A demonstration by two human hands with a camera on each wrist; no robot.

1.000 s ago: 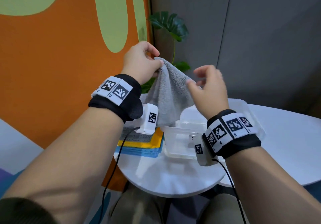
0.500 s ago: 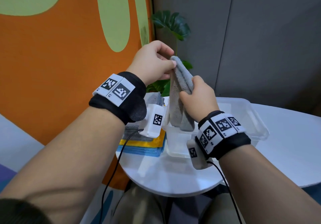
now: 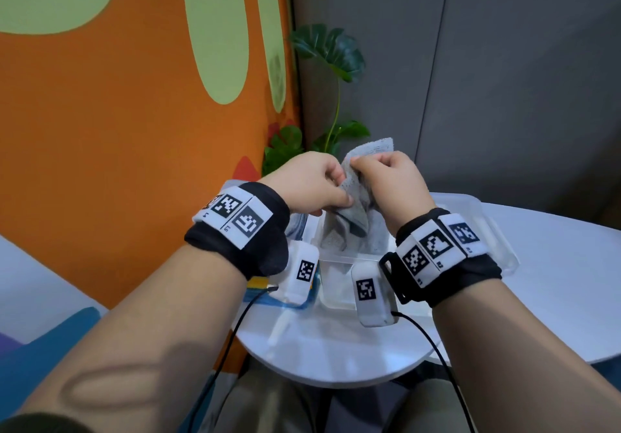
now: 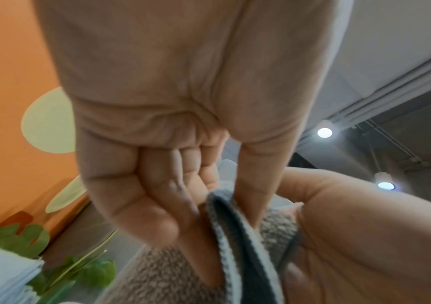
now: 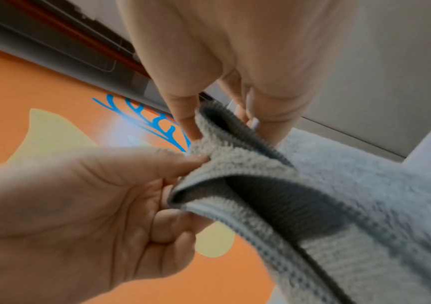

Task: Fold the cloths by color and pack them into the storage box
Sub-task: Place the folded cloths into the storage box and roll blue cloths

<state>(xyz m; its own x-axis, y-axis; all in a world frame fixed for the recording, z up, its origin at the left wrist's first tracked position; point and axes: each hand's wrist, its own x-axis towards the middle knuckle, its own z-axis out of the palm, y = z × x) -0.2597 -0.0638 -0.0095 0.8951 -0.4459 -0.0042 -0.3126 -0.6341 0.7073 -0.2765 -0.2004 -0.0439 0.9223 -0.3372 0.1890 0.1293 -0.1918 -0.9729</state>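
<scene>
left hand [image 3: 311, 183]: pinching grey cloth [image 3: 353, 197], frame centre | right hand [image 3: 391, 182]: fingers pinching same cloth | hanging above clear storage box [image 3: 487, 231] on tabletop [image 3: 554, 281]

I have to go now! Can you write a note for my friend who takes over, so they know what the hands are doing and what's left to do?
Left hand: pinches the grey cloth at its upper edge.
Right hand: grips the same cloth, right beside the left.
The cloth is folded over on itself and hangs above the clear storage box on the white table.
Other cloths lie stacked left of the box, mostly hidden by the left wrist.
Done: grey cloth partly folded.
Left: finish the fold, put it in the box, then fold and pack the stack.
</scene>
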